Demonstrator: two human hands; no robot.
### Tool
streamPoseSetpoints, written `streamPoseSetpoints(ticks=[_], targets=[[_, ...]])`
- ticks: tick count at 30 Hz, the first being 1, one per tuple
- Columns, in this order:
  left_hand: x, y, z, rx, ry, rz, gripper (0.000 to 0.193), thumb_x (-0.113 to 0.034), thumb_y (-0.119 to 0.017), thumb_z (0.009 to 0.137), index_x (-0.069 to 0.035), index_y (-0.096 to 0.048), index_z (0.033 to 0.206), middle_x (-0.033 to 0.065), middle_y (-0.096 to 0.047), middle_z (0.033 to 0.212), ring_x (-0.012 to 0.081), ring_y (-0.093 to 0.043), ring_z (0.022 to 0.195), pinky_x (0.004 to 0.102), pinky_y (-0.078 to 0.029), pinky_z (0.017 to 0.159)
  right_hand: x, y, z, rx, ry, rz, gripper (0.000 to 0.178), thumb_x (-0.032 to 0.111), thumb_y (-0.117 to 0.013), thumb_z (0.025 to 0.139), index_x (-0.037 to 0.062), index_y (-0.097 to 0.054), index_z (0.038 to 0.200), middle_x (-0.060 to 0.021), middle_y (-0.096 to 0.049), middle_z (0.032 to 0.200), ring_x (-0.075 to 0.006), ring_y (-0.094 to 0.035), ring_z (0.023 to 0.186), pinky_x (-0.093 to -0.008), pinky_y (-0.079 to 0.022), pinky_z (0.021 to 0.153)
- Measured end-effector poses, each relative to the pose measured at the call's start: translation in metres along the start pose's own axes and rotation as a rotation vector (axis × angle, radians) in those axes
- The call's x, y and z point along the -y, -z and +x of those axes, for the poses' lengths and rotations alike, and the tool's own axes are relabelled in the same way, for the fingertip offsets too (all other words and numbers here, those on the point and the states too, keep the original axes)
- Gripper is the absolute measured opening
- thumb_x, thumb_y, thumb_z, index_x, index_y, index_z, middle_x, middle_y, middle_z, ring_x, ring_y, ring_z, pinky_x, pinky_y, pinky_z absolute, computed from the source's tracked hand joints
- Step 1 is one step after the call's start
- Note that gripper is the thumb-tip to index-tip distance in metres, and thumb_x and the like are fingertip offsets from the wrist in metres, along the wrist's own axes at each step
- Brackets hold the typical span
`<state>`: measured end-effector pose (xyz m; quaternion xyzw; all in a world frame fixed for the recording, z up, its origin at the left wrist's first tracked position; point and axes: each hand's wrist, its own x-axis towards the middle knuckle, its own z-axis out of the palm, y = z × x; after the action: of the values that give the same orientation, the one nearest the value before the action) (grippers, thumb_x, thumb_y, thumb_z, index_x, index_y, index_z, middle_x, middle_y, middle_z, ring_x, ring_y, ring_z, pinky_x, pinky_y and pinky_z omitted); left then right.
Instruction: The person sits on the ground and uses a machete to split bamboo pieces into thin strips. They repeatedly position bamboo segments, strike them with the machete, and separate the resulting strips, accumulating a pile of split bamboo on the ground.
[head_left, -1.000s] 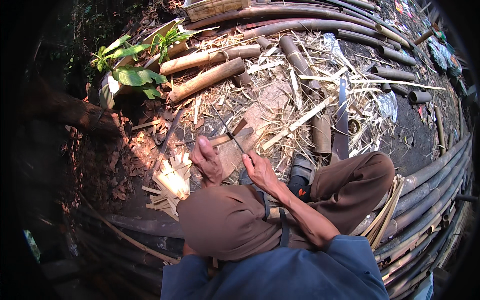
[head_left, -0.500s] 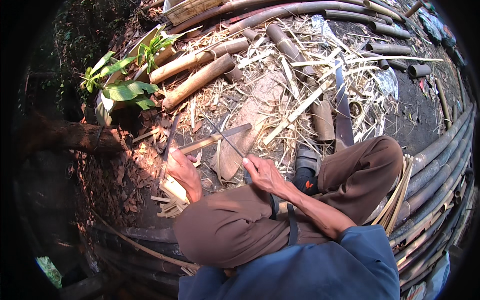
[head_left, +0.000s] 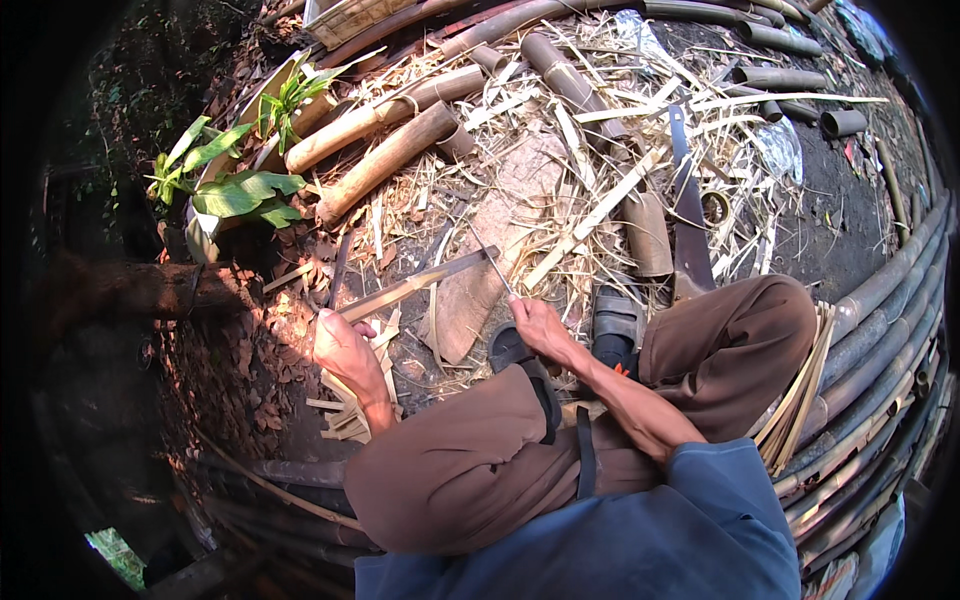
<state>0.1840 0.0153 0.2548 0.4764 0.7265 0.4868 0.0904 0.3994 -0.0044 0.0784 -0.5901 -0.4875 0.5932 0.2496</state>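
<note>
My left hand (head_left: pixel 350 352) is closed round the near end of a split bamboo strip (head_left: pixel 420 282), which points away to the right. In my right hand (head_left: pixel 541 328) is the handle of a thin-bladed knife (head_left: pixel 485 245). The blade slants up and to the left and crosses the strip close to its far end; whether it touches cannot be told. Just beyond my left hand a narrow dark strip (head_left: pixel 341 268) stands out; what holds it is unclear. Pale split bamboo pieces (head_left: pixel 350 412) lie beneath my left wrist.
A flat wooden slab (head_left: pixel 470 305) lies ahead among bamboo shavings (head_left: pixel 600 180). Beside my right knee is a handsaw (head_left: pixel 688 215). Bamboo tubes (head_left: pixel 385 165) lie ahead, long poles (head_left: pixel 860 360) to the right. A leafy plant (head_left: pixel 235 190) grows at left.
My right hand has moved a little right and away, taking the knife from the strip's middle to near its far end. My left hand has shifted slightly left, still holding the strip.
</note>
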Motion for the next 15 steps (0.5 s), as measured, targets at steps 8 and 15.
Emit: streamPoseSetpoints(ticks=[8,15], targets=[[0.004,0.001,0.016,0.028,-0.021,0.048,0.046,-0.028,-0.039,0.102,0.006,-0.055,0.076,0.0077,-0.054,0.055,0.0128,-0.05,0.045,0.0278,-0.037,0.042,-0.012,-0.008,0.003,-0.095,0.048,-0.068,0.051,0.038,-0.041,0.101,-0.0048,-0.06,0.082,-0.0257,-0.059,0.062,-0.046,-0.06,0.062,-0.0514,-0.048,0.063],[-0.017,-0.004,0.028,-0.03,0.101,0.044,0.043,-0.025,-0.04,0.101,0.007,-0.054,0.075,0.0086,-0.053,0.055,0.0141,-0.052,0.046,0.0292,-0.038,0.044,0.047,-0.023,-0.033,-0.008,0.427,-0.159,0.047,0.04,-0.041,0.101,-0.0012,-0.057,0.086,-0.0222,-0.057,0.06,-0.0361,-0.061,0.059,-0.0502,-0.047,0.06]])
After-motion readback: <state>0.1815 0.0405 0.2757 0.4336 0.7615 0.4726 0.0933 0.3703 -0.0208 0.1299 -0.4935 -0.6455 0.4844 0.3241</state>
